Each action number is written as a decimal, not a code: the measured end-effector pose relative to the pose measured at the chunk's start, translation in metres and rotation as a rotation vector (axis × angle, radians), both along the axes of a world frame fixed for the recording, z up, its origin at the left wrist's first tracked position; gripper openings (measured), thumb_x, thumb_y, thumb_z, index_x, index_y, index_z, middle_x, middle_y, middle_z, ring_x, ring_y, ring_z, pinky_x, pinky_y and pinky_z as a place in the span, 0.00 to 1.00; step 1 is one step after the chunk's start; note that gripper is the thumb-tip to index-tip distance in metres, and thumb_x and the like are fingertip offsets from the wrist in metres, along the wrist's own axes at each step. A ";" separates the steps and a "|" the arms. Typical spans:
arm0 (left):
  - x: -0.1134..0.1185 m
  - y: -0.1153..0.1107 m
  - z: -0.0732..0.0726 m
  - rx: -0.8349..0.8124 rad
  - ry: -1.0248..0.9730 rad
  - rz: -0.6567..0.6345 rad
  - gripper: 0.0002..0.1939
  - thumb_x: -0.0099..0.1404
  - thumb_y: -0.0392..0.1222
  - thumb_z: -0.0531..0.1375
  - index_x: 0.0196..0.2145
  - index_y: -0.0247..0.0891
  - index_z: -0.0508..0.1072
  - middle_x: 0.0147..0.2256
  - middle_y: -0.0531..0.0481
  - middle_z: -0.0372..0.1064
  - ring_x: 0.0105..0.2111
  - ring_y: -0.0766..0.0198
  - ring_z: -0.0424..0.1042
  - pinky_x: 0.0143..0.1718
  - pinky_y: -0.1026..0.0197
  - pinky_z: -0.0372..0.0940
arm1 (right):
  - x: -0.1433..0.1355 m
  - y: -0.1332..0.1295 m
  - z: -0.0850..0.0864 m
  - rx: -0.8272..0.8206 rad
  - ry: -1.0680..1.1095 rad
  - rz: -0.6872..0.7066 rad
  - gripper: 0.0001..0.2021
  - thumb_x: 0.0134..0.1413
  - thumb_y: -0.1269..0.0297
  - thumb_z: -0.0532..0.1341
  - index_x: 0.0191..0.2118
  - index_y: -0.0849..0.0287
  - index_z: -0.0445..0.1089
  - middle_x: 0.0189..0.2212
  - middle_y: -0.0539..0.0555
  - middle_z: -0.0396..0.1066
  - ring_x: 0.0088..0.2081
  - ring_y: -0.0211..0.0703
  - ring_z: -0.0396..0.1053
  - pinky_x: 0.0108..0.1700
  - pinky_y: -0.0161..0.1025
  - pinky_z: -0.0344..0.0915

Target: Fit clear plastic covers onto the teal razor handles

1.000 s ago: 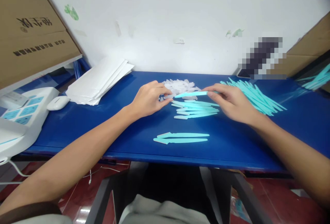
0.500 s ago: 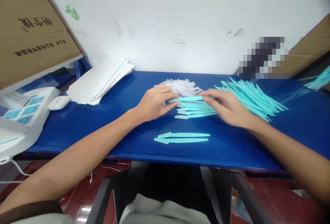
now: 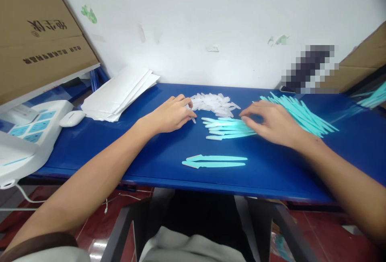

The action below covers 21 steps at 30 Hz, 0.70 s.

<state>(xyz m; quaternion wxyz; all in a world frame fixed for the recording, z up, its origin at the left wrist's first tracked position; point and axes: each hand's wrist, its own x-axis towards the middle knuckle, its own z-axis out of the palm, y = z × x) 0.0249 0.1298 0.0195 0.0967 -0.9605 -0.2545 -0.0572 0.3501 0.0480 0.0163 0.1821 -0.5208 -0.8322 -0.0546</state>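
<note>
My left hand [image 3: 175,114] is at the left edge of a heap of small translucent white caps [image 3: 214,103], its thumb and index finger apart. One loose cap [image 3: 193,120] lies just below its thumb; any contact with the caps is partly hidden by the fingers. A row of turquoise eyebrow razors [image 3: 226,128] with pale covered tips lies in the middle. Over the right end of that row is my right hand [image 3: 268,122], thumb and index finger apart with nothing visible between them. Nearer me lie two separate razors [image 3: 217,161], side by side, orange-edged at the left.
Behind my right hand is a big pile of turquoise razors [image 3: 304,113]. White envelopes [image 3: 117,95], a white rounded case [image 3: 72,119] and a white device with blue panels [image 3: 39,133] are on the left. A cardboard box [image 3: 45,40] leans in at upper left.
The razor that both hands held has been let go onto the middle row. My left hand has moved left to the caps; my right hand has shifted slightly right and opened.
</note>
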 end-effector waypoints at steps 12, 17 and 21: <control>0.005 0.000 0.000 0.031 -0.130 -0.090 0.11 0.73 0.40 0.58 0.47 0.38 0.81 0.44 0.43 0.78 0.47 0.53 0.70 0.44 0.54 0.60 | -0.037 -0.027 0.006 -0.471 0.104 0.425 0.09 0.58 0.58 0.66 0.40 0.55 0.78 0.36 0.53 0.75 0.33 0.41 0.71 0.35 0.38 0.65; 0.007 0.001 -0.004 0.077 -0.169 -0.094 0.07 0.71 0.41 0.62 0.42 0.38 0.79 0.39 0.45 0.79 0.42 0.54 0.72 0.41 0.56 0.59 | -0.034 -0.025 0.006 -0.430 0.045 0.365 0.05 0.58 0.64 0.63 0.35 0.55 0.76 0.34 0.52 0.74 0.31 0.41 0.69 0.34 0.39 0.64; 0.006 0.002 -0.005 0.088 -0.181 -0.082 0.06 0.69 0.42 0.64 0.39 0.37 0.78 0.37 0.45 0.78 0.39 0.55 0.72 0.39 0.57 0.59 | -0.027 -0.022 0.011 -0.447 0.021 0.339 0.03 0.56 0.67 0.63 0.31 0.54 0.73 0.30 0.51 0.72 0.28 0.41 0.66 0.31 0.38 0.62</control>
